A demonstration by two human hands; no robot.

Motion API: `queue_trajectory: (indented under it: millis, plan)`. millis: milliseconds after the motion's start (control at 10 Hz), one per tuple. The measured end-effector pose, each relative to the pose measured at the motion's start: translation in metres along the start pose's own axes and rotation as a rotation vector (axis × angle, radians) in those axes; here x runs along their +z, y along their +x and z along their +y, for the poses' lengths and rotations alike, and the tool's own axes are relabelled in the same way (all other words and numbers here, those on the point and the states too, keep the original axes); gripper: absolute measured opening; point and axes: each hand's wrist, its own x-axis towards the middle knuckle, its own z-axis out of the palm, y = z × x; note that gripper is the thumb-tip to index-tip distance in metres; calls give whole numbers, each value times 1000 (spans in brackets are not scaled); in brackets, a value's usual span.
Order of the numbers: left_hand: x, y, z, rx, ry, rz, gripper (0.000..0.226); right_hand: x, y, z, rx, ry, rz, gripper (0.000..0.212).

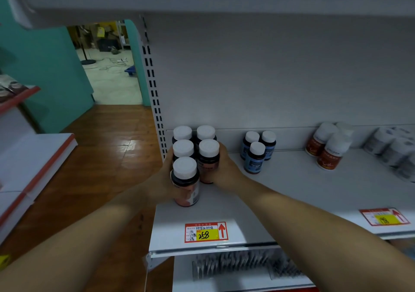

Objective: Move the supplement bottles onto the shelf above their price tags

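Note:
Several dark supplement bottles with white caps stand in two rows at the left end of the white shelf (280, 186), above a red and yellow price tag (206, 232) marked 258. My left hand (165, 179) wraps the front left bottle (185, 180) from the left side. My right hand (224, 168) grips the front right bottle (208, 160) from the right. Both bottles stand upright on the shelf, touching the bottles behind them.
Three blue-labelled bottles (256, 154) stand to the right, then red-labelled bottles (327, 148) and white ones (390, 145). A second price tag (385, 217) sits on the shelf edge at right. The slotted upright (155, 103) bounds the shelf's left end. Another shelf hangs overhead.

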Motion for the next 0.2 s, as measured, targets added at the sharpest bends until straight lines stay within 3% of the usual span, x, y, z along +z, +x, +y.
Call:
queue_trajectory:
  millis: [200]
  plan:
    - [-13, -6, -9, 21, 46, -65, 148, -24, -27, -46, 98, 38, -64, 68]
